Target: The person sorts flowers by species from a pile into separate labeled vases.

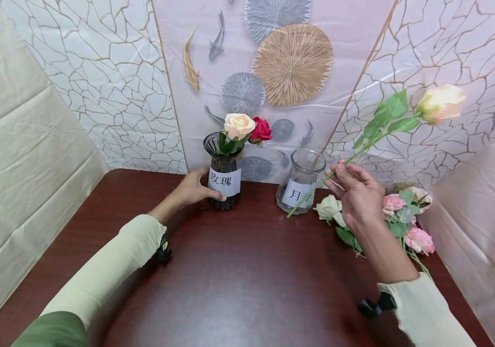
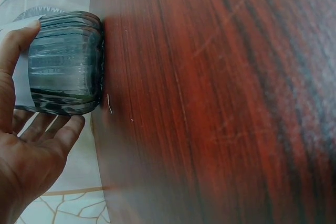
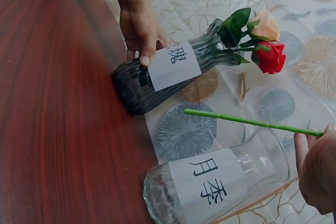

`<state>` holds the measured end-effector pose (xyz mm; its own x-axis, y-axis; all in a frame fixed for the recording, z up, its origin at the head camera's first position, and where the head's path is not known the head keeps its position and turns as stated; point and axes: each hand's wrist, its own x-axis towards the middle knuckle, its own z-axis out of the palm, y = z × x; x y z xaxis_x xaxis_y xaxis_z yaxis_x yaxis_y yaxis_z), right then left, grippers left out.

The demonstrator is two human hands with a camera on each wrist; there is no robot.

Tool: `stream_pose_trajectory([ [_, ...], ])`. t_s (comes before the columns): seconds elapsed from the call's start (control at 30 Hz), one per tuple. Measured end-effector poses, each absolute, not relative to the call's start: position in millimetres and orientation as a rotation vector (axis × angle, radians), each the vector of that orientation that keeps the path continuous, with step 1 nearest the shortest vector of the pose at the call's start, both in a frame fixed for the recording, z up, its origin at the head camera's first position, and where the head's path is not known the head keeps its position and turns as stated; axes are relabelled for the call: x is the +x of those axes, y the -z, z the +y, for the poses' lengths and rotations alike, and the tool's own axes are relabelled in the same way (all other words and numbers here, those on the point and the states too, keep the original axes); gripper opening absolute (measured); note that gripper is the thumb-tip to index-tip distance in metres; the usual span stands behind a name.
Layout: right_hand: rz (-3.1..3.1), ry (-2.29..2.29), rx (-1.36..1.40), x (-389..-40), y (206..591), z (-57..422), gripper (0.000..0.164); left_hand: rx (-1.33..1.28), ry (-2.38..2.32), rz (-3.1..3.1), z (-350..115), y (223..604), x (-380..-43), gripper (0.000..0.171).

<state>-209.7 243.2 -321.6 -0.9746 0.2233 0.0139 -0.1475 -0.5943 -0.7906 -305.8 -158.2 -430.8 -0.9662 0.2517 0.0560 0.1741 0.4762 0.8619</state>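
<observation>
My left hand point(image 1: 195, 187) grips the lower part of a dark glass vase point(image 1: 223, 200) with a white label, thumb across the front. A peach rose point(image 1: 239, 125) and a red rose point(image 1: 261, 129) stand in that vase, leaning right. With the fingertips of my right hand point(image 1: 360, 193) I pinch the green stem point(image 3: 247, 121) of a pale yellow rose point(image 1: 440, 103). Its bloom points up and right, and the bare stem end passes in front of a clear glass vase point(image 1: 307, 161), which also bears a white label. In the left wrist view the dark vase's base point(image 2: 68, 66) shows near my fingers.
A white flower point(image 1: 329, 207) and several pink flowers point(image 1: 420, 240) lie on the brown table point(image 1: 230, 270) at the right, partly behind my right forearm. A patterned backdrop point(image 1: 109, 72) rises behind the vases. Beige cloth point(image 1: 22, 159) hangs at the left side.
</observation>
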Motion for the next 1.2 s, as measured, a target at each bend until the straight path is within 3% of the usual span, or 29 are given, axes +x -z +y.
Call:
stream_pose_trajectory([
  [0.57, -1.180, -2.585, -0.018, -223, 304, 218, 0.008, 0.399, -1.571, 2.602, -157, 431, -305, 0.081],
  [1.2, -1.123, -2.541, 0.023, -235, 287, 190, 0.009, 0.383, -1.552, 2.619, -157, 431, -303, 0.081],
])
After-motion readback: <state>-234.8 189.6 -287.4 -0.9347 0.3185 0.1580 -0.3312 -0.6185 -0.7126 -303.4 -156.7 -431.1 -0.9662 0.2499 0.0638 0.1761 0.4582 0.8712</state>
